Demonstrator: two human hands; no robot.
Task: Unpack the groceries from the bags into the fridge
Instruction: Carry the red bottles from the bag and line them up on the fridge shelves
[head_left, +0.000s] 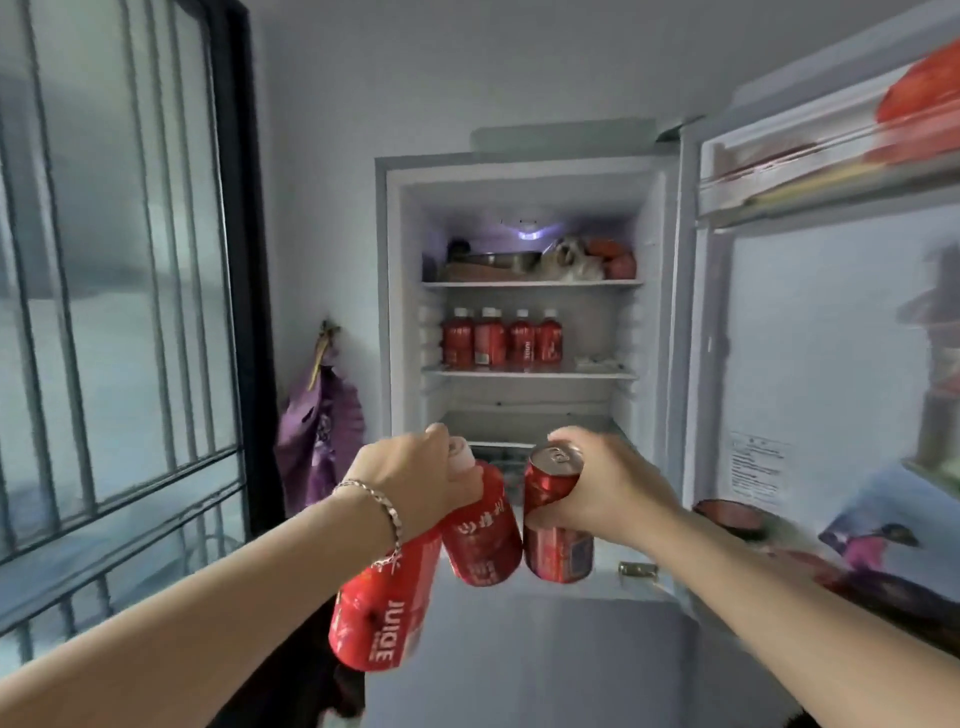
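Note:
The fridge (397, 291) stands open straight ahead, its door swung to the right. My left hand (415, 483) grips two red juice bottles by their necks: one bottle (483, 540) hangs in front of the fridge, the other (384, 608) dangles lower under my wrist. My right hand (608, 483) holds a red drink can (556, 525) upright by its side, just right of the bottles. Both hands are in front of the fridge's lower opening. Several matching red bottles (501, 340) stand in a row on the middle shelf (597, 373).
The top shelf (532, 283) holds a pan and wrapped food. The open door (810, 338) at right carries racks with red packets and jars. A barred window (119, 291) fills the left. A purple bag (319, 426) hangs on the wall beside the fridge.

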